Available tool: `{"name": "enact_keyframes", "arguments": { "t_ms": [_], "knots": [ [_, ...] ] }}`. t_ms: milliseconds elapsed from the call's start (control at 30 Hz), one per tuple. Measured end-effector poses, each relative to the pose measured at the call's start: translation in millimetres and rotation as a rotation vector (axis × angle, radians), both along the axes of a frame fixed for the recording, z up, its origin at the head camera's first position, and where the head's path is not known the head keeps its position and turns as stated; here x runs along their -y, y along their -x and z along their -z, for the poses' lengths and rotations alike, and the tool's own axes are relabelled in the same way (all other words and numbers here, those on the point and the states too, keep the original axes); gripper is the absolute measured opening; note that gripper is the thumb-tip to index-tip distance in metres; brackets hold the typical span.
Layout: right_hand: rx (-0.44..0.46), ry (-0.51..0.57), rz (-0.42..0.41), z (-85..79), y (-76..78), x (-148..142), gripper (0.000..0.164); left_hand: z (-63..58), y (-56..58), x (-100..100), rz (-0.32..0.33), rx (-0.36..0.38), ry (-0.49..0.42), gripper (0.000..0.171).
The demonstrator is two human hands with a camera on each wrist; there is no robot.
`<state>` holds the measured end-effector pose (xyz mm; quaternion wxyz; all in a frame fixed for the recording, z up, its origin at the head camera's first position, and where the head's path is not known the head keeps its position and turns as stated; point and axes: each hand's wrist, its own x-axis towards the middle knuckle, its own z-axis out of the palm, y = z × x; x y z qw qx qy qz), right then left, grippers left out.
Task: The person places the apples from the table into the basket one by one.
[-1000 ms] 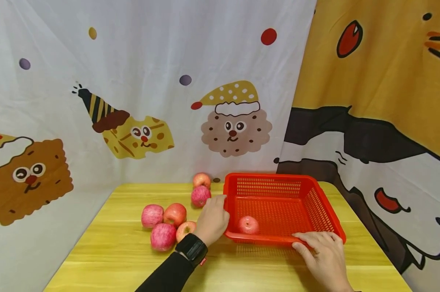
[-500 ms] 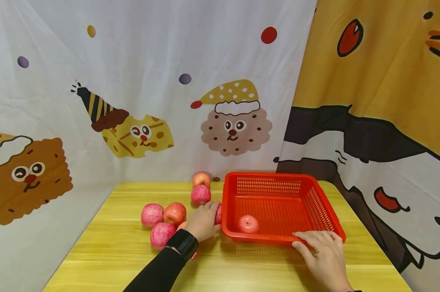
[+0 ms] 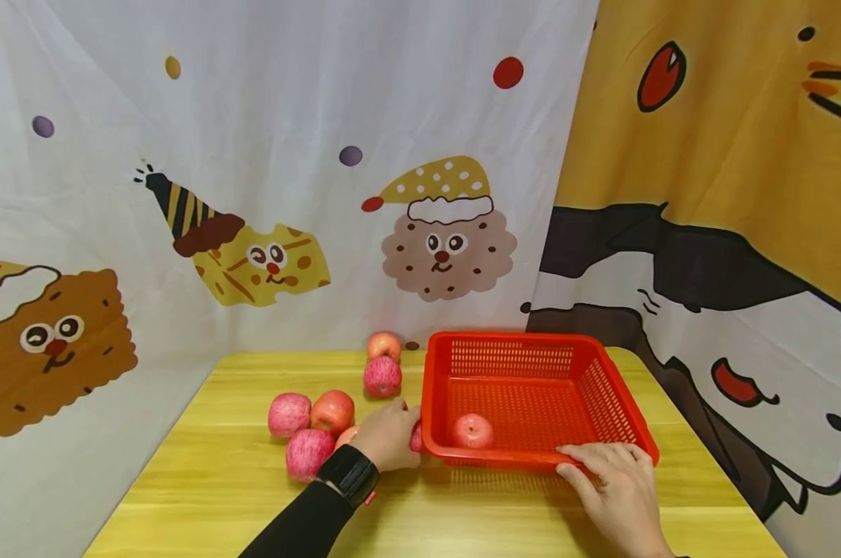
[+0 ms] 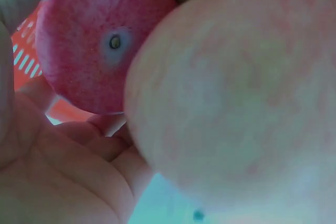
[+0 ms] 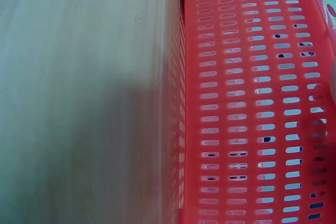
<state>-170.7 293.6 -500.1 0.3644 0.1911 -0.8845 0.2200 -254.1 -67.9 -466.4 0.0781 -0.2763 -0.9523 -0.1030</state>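
My left hand is beside the left wall of a red plastic basket. It grips a dark pink apple, mostly hidden behind the fingers in the head view. Seen from the left wrist, thumb and fingers curl around this apple, stem facing the camera. A paler apple looms close to that camera. One apple sits inside the basket near its front left corner. My right hand holds the basket's front rim, thumb outside and fingers over the top; the right wrist view shows the slotted wall.
Left of my left hand several apples are grouped, among them a pink apple and a redder apple. Two more, a pink apple and an orange-red apple, stand behind. Printed curtains border the wooden table.
My left hand has moved left and down from the basket's left rim, and an apple now shows between hand and basket. The right hand has stayed on the front rim.
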Motion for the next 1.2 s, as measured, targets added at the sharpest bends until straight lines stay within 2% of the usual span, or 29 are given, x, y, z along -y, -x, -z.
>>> {"name": "enact_keyframes", "arguments": {
  "t_ms": [100, 167, 300, 433, 533, 600, 667, 867, 1000, 1200],
  "knots": [
    [-0.010, -0.001, -0.004, 1.2, 0.1, 0.0, 0.030, -6.5, -2.7, 4.6, -0.019, 0.029, 0.009, 0.057],
    [-0.028, 0.004, -0.011, 1.2, 0.3, 0.6, 0.030, -13.9, -3.3, 9.1, -0.053, 0.012, 0.015, 0.065],
    [-0.050, 0.012, -0.020, 0.0, 0.3, 1.8, 0.030, -40.0, -3.6, 19.4, -0.120, -0.059, -0.020, 0.077],
    [-0.008, 0.011, -0.010, -0.4, -0.8, 0.2, 0.030, -65.8, -3.9, 20.4, -0.124, -0.115, -0.156, 0.074],
    [0.015, 0.009, 0.000, 0.0, -1.2, -0.6, 0.029, -72.2, -3.5, 9.0, -0.090, -0.167, -0.279, 0.073],
    [0.015, 0.007, 0.003, 0.3, -0.9, -0.7, 0.029, -71.3, -2.6, -3.3, -0.058, -0.190, -0.347, 0.072],
    [0.008, 0.008, 0.003, 1.1, -0.2, -0.9, 0.029, -67.1, -1.6, -17.4, -0.034, -0.175, -0.405, 0.071],
    [-0.021, -0.003, 0.000, 6.4, 1.8, -2.1, 0.030, -46.5, 3.8, -58.2, -0.023, -0.005, -0.543, 0.069],
    [-0.024, -0.001, -0.003, 6.6, 2.0, -2.3, 0.029, -34.0, 10.9, -76.9, -0.005, 0.016, -0.534, 0.071],
    [-0.015, -0.001, 0.007, 5.9, 1.9, -2.6, 0.030, -16.9, 23.0, -89.2, -0.028, -0.001, -0.443, 0.073]
  ]
}}
